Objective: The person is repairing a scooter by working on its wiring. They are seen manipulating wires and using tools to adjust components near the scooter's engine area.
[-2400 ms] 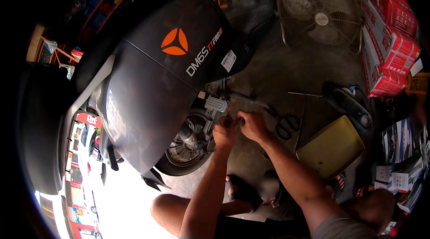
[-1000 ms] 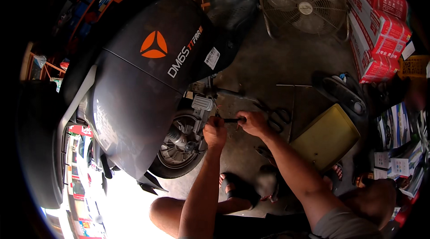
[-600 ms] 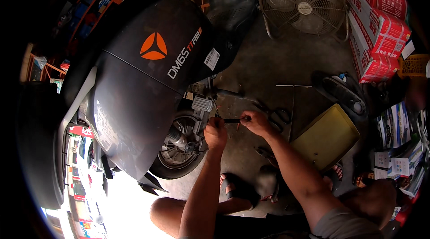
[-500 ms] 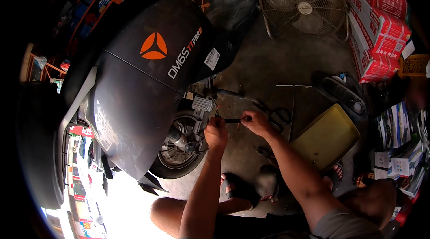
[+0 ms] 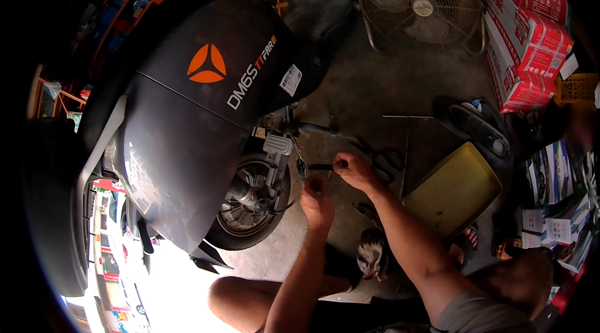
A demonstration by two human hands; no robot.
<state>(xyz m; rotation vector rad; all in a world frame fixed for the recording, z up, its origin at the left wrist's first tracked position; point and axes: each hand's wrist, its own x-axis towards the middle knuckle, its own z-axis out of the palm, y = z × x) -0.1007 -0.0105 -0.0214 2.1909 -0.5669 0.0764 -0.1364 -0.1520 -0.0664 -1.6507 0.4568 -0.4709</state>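
Beside the rear wheel of a dark grey scooter, both my hands are at work. My right hand pinches the right end of a short black strip, which looks like tape or sleeving. The strip runs left to a bundle of thin wires hanging by the scooter's footpeg. Just below the strip, my left hand has its fingers closed; what they hold, if anything, is too dark to tell.
Black-handled scissors and a T-handle wrench lie on the floor beyond my right hand. A yellow tray sits right of my forearm, near a black part. What looks like a small cat is below my hands. A floor fan and red boxes stand behind.
My left hand has come off the strip's left end and dropped down and right, baring the wires. My right hand keeps its pinch. The cat-like shape has shifted and shows more clearly.
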